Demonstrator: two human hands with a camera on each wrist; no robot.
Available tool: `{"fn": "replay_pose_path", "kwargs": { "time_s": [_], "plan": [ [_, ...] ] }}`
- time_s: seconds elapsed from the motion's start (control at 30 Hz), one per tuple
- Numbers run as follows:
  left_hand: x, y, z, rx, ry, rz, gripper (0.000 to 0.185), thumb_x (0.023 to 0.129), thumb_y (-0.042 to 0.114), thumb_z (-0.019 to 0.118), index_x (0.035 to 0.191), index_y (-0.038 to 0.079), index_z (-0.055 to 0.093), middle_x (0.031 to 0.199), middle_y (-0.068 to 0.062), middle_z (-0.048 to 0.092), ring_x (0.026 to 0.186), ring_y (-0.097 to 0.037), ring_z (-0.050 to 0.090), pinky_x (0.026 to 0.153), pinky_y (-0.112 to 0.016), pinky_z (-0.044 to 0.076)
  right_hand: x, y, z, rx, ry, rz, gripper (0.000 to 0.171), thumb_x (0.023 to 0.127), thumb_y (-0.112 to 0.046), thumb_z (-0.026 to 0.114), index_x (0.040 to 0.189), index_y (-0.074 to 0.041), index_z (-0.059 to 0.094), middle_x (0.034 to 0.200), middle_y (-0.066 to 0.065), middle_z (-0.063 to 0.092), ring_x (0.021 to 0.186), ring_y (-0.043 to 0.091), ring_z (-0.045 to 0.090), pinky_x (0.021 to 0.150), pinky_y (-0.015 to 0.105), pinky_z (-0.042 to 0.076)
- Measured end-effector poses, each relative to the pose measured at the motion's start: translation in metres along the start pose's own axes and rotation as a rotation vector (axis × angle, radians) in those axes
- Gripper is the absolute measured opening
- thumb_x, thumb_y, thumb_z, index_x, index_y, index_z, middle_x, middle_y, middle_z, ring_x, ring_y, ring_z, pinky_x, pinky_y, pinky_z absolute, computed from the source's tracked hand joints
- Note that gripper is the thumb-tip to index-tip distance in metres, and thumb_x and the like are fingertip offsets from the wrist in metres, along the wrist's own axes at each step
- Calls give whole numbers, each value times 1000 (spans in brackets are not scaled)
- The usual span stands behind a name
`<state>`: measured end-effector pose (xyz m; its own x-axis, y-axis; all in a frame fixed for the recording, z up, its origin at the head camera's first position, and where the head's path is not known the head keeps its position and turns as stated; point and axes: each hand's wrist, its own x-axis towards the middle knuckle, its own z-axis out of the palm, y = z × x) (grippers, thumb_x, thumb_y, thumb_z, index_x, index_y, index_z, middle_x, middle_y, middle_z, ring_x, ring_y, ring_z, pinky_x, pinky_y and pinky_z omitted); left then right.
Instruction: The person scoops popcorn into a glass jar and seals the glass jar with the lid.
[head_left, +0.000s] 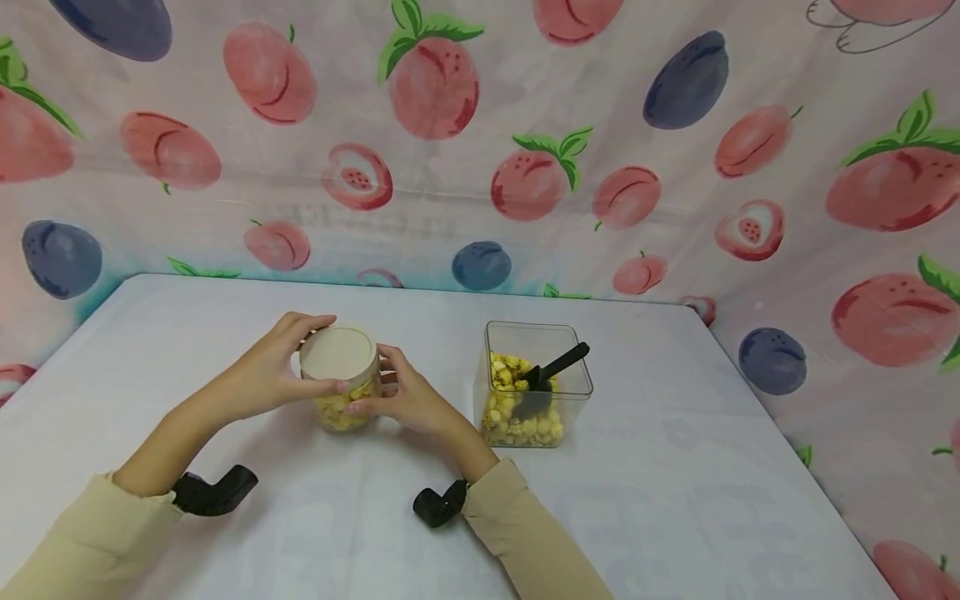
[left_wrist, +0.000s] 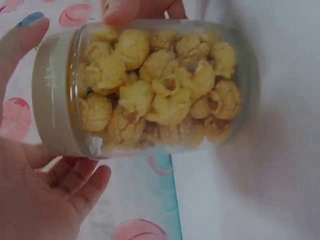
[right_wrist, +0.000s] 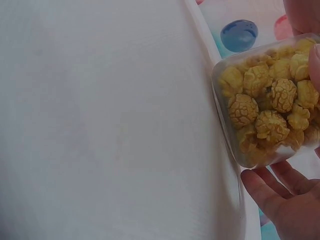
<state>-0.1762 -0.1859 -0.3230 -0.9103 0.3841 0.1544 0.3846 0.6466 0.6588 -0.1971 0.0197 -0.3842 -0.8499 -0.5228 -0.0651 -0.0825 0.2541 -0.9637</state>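
A clear jar point(head_left: 347, 408) of yellow popcorn stands upright in both hands, with a cream-coloured lid point(head_left: 339, 352) on top. The left hand point(head_left: 277, 367) curves around the lid from the left, thumb on the near side and fingers behind. From the right, the right hand point(head_left: 412, 398) grips the jar's body, its thumb across the front. In the left wrist view the popcorn point(left_wrist: 160, 90) fills most of the jar, and the left hand point(left_wrist: 45, 195) surrounds the lid point(left_wrist: 55, 95). The right hand's fingers point(right_wrist: 265, 192) show beside the jar point(right_wrist: 270, 110) in the right wrist view.
To the right of the jar stands a clear square container point(head_left: 536, 333) partly filled with popcorn point(head_left: 525, 425). A black scoop point(head_left: 562, 364) leans in it, handle over the rim. White cloth covers the table point(head_left: 675, 467); a fruit-patterned cloth point(head_left: 435, 233) hangs behind.
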Motion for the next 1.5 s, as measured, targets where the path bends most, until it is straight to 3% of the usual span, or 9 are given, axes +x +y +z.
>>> {"fn": "replay_pose_path", "kwargs": {
  "time_s": [0.3,0.47,0.77,0.97,1.1,1.27,1.5],
  "plan": [
    [-2,1,10,-24,109,-66,78,74,35,77,131,-3,40,122,-21,41,112,-37,44,91,-55,43,2,0,1,-9,15,8,76,81,-17,73,142,-26,28,137,5,42,112,16,52,93,31,47],
    [-1,-2,10,-21,105,-30,75,74,34,78,131,-1,43,122,-18,44,113,-35,46,93,-56,44,3,0,1,-21,20,10,75,81,-17,73,142,-25,29,136,5,42,113,16,52,93,29,47],
    [2,-10,5,-72,29,62,72,77,25,76,137,5,42,127,-13,44,118,-32,44,96,-57,40,4,1,1,-26,21,13,76,81,-18,73,142,-25,29,136,6,43,112,17,52,94,29,47],
    [1,-10,4,-104,6,38,75,79,24,75,140,4,37,130,-15,39,120,-33,41,100,-59,36,3,1,1,-33,18,9,78,81,-19,73,143,-26,27,137,5,43,112,15,51,94,30,47],
    [-2,-7,7,-112,49,-6,76,77,27,76,137,1,37,130,-19,38,122,-35,40,104,-58,31,3,1,1,-37,19,6,78,81,-19,74,143,-26,27,137,4,42,113,14,50,95,30,47],
    [-2,-3,10,-86,102,-60,76,75,32,78,132,-1,40,125,-20,40,118,-37,42,99,-57,37,2,1,0,-19,15,10,79,81,-19,73,143,-28,27,137,3,42,113,15,51,95,31,46],
    [0,-5,11,-74,113,-33,72,73,31,79,128,-1,44,122,-17,44,116,-35,45,101,-57,37,2,1,0,-20,14,14,78,81,-20,73,143,-28,27,138,4,41,113,15,51,94,31,47]
  ]
}}
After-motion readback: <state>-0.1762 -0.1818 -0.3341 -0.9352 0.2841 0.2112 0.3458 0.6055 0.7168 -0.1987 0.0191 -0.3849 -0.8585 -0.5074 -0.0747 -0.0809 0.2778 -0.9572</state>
